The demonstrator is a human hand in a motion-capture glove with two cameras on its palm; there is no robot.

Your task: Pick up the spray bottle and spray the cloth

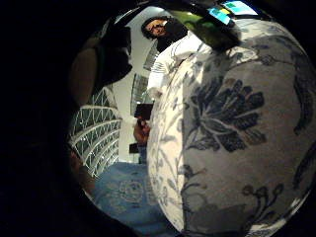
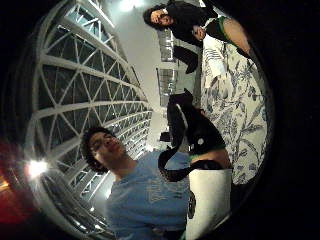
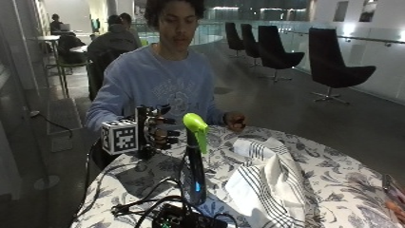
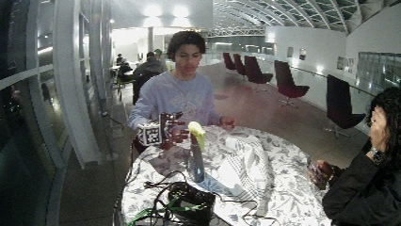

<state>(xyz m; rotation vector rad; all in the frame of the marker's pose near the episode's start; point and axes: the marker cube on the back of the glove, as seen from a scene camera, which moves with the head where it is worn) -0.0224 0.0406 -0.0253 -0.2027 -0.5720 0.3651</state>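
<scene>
While nearest the camera on the floral tablecloth (image 3: 329, 166), stands upright spray bottle (image 3: 194, 161), long axis vertical, green trigger head topmost. Lies just beside it, striped cloth (image 3: 265, 180), crumpled. Hovers behind the bottle, apart from it, gloved right hand (image 3: 158, 130), fingers loosely curled, holding nothing. Bottle's base partly hidden by cables.
</scene>
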